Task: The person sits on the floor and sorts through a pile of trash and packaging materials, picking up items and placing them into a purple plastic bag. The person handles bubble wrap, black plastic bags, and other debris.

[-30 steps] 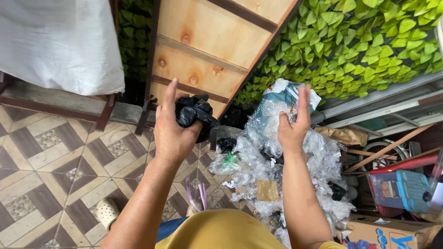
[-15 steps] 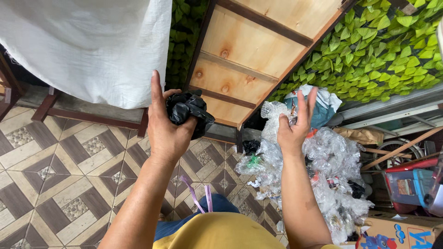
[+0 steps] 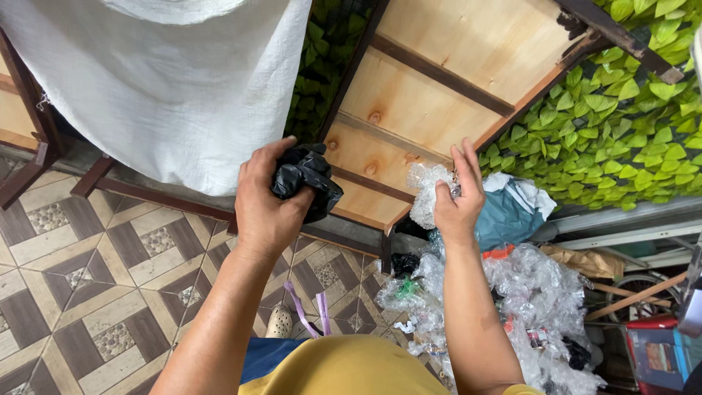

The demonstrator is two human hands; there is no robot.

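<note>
My left hand (image 3: 265, 205) is raised in the middle of the view, closed around a crumpled black plastic bag (image 3: 307, 179). My right hand (image 3: 459, 197) is up beside it, pinching a scrunched piece of clear plastic film (image 3: 426, 192) between thumb and fingers. Below my right arm lies a big heap of clear plastic wrap and bags (image 3: 512, 307) on the floor, with a teal bag (image 3: 512, 216) on top of it.
A white woven sack (image 3: 161, 80) hangs at the upper left. A tilted wooden board with dark battens (image 3: 446, 95) leans behind my hands. Green leaf wall (image 3: 621, 124) at right. Patterned tile floor (image 3: 88, 292), a sandal (image 3: 279, 322), a red crate (image 3: 658, 351).
The view has swung left and up. My left hand has closed tighter on the black bag. My right hand, open before, now pinches clear plastic lifted from the heap.
</note>
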